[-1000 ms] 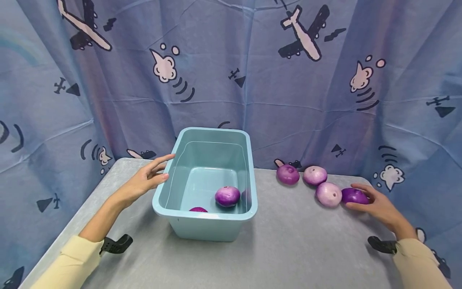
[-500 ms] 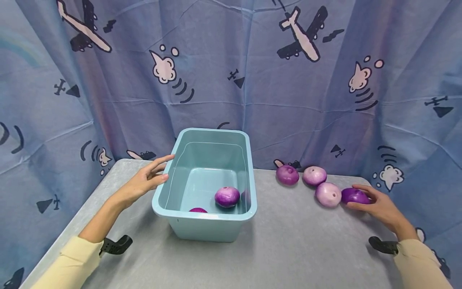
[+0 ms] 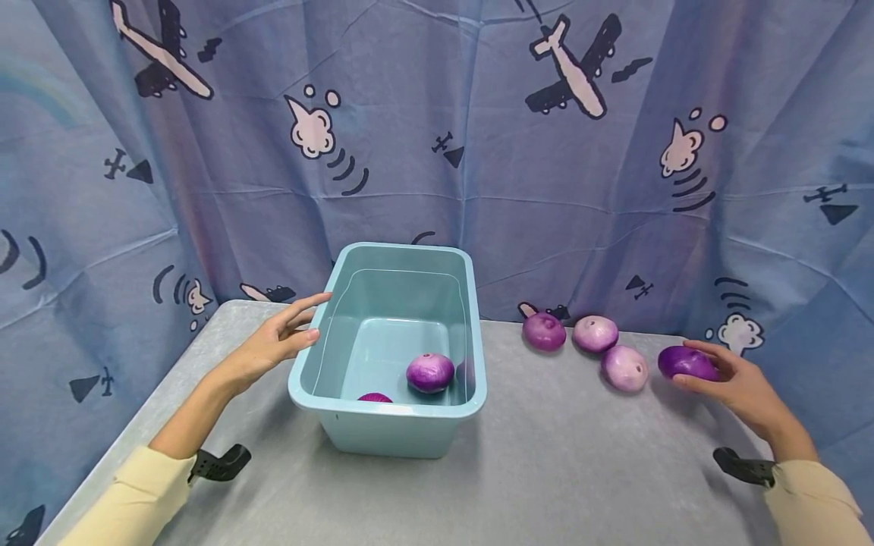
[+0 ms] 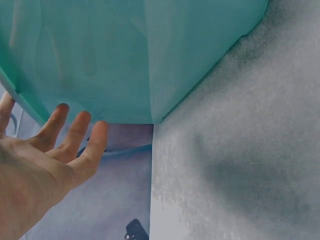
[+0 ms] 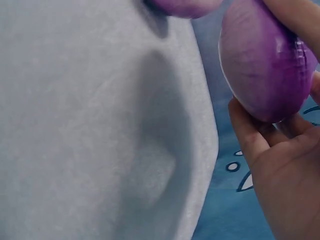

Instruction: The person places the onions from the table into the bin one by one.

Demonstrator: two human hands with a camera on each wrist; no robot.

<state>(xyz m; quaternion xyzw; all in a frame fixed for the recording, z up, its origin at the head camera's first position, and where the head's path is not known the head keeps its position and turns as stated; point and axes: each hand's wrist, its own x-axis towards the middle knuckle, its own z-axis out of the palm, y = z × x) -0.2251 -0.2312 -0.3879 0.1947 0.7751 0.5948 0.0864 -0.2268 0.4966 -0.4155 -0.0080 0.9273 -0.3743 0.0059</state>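
My right hand (image 3: 727, 381) grips a dark purple onion (image 3: 685, 362) at the table's far right, lifted just off the grey surface; the right wrist view shows the onion (image 5: 265, 70) held between thumb and fingers. Three more onions lie to its left: a pale one (image 3: 624, 368), another pale one (image 3: 595, 333) and a darker one (image 3: 543, 331). My left hand (image 3: 280, 340) rests open against the left wall of the light blue bin (image 3: 310, 379), fingers straight (image 4: 75, 135). Inside the bin lie a purple onion (image 3: 430, 371) and another one (image 3: 374, 396) half hidden by the near rim.
A blue curtain (image 3: 437, 136) printed with planes hangs close behind and around the grey table (image 3: 560, 470). The table's right edge runs just beyond my right hand. Black wrist mounts (image 3: 221, 462) sit at both sleeves.
My right hand has lifted the dark purple onion off the table and drawn it rightward, away from the pale onion. The left hand and bin have not moved.
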